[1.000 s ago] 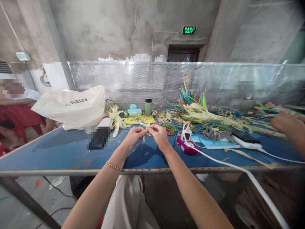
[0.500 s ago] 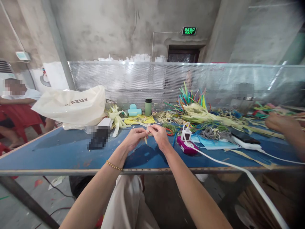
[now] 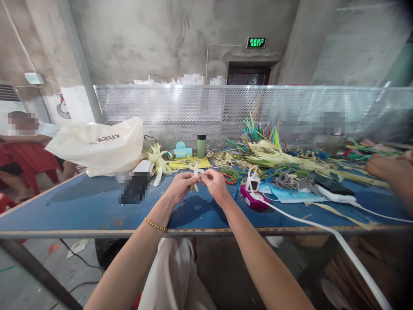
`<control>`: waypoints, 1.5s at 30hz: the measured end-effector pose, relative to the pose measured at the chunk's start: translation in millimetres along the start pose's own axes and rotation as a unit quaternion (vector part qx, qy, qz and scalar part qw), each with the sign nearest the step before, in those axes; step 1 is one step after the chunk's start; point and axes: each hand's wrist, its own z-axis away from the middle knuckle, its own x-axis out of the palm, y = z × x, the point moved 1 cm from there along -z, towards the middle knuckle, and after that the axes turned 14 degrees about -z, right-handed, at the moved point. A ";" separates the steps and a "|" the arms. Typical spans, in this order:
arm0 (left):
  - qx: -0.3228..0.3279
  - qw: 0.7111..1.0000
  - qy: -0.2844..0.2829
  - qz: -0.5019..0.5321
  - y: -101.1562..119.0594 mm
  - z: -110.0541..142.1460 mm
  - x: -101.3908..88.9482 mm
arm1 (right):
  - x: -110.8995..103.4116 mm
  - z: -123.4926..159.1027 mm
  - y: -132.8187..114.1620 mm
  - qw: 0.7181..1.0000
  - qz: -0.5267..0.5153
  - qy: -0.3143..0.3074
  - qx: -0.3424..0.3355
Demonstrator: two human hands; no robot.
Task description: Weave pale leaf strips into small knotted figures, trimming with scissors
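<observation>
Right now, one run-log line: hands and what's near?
left hand: pinching pale, flat, husk-like strips | right hand: at strips, grip unclear | right of hands: magenta rectangular block, white boxy charger on top

A handcraft workshop in a bare, roughly finished industrial building.

Unpainted concrete wall (image 3: 145, 43) with ragged white patches, a lit green exit sign (image 3: 256, 42) over a dark doorway (image 3: 248, 75), and a perforated metal screen (image 3: 161, 103) behind a long blue-topped worktable (image 3: 80, 213) give the setting; pale dried husks (image 3: 269, 151), a bundle of bright coloured strips (image 3: 253, 132), and coiled grey cord (image 3: 293, 181) heaped along the tabletop mark the handcraft, as do a co-worker's hand (image 3: 383, 168) among strands at the right, red plastic chairs (image 3: 30, 161) and scraps (image 3: 79, 246) on the floor.
</observation>
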 end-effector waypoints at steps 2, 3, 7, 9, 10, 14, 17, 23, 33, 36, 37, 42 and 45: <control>0.003 1.000 0.013 -0.009 -0.5 -1.0 -0.8 | 0.2 -0.2 0.6 1.000 0.004 0.005 0.003; 0.003 1.000 0.017 -0.012 -0.6 -1.3 -1.1 | 0.0 -0.3 0.8 1.000 0.007 0.010 0.004; 0.001 0.999 0.031 -0.014 -0.1 -1.4 -2.3 | -1.3 -1.2 2.6 0.999 0.017 0.030 0.007; 0.002 0.999 0.032 -0.016 0.0 -1.0 -2.9 | -1.8 -1.4 3.7 0.999 0.018 0.036 0.007; 0.003 0.999 0.030 -0.016 0.1 -0.8 -3.2 | -1.9 -1.5 4.1 0.999 0.019 0.038 0.007; 0.005 1.000 0.015 -0.002 1.5 0.3 -4.0 | -2.4 -1.8 4.6 0.999 0.009 0.039 0.009; -0.003 1.000 -0.014 0.021 3.2 1.2 -4.1 | -3.8 -2.4 3.8 0.999 0.007 0.050 0.006; 0.015 0.999 -0.020 -0.021 3.1 1.8 -4.7 | -3.4 -2.8 -2.1 0.998 0.008 0.060 -0.022; 0.064 0.995 0.024 -0.073 1.6 -0.7 -7.0 | 3.0 3.5 -8.9 0.991 -0.118 0.015 0.054; 0.077 0.994 0.022 -0.079 1.9 -0.7 -6.2 | 3.3 2.9 -8.6 0.993 -0.107 0.001 0.045; 0.081 0.993 0.022 -0.085 1.9 -0.7 -5.6 | 3.0 2.5 -8.2 0.995 -0.088 -0.001 0.036; 0.079 0.978 0.043 -0.187 -1.0 -0.8 -3.4 | 0.4 0.1 -3.8 0.998 0.040 0.018 -0.035; 0.086 0.972 0.045 -0.212 -1.1 0.5 -2.4 | 0.5 -0.2 -0.8 0.996 0.071 -0.027 -0.055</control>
